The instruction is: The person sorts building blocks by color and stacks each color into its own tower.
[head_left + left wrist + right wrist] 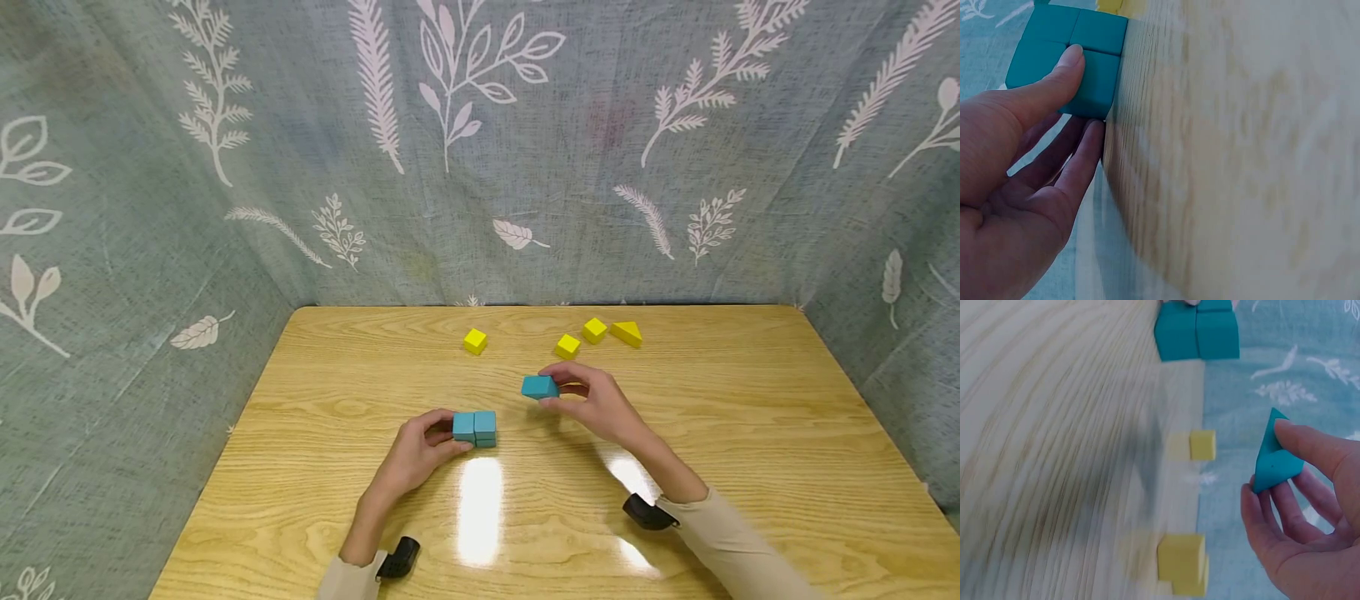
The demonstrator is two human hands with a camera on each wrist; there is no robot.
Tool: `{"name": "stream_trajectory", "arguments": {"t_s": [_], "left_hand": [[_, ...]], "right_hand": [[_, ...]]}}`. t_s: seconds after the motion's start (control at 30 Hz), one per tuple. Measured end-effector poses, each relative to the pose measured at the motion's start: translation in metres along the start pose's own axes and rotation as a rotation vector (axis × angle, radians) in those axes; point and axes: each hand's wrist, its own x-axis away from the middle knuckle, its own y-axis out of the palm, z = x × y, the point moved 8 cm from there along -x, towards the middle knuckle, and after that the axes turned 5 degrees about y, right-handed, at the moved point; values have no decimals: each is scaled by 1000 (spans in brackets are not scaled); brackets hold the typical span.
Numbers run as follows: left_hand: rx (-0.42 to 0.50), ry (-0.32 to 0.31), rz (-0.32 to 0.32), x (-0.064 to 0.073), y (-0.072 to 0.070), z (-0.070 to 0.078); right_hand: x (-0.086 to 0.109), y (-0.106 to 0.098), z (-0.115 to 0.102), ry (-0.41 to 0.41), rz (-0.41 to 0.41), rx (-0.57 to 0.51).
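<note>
Four teal blocks stand two by two on the surface, the left grip closed on them, thumb on the near face, apparently to keep them aligned. Raised to their right, one teal wedge is pinched in the right grip, probably leaving its far end free. Beyond lie three yellow cubes and one yellow triangular block.

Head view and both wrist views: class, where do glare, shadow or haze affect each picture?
Head view: a bright glare patch on the tabletop, nearer the wearer than the teal blocks, more glare by the right forearm; left wrist view: wood grain fading into pale haze rightward, block seams clear; right wrist view: a soft, dark shadow beside the yellow blocks.
</note>
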Motion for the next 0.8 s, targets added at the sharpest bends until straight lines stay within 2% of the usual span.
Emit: {"name": "stream_trajectory", "arguments": {"t_s": [0.5,0.8], "left_hand": [[-28,-3,5,-3,-2,-3],[6,15,-22,-2,0,-3]], "right_hand": [[-9,44,-23,-65,-72,14],[-11,77,-32,-125,-148,39]]}}
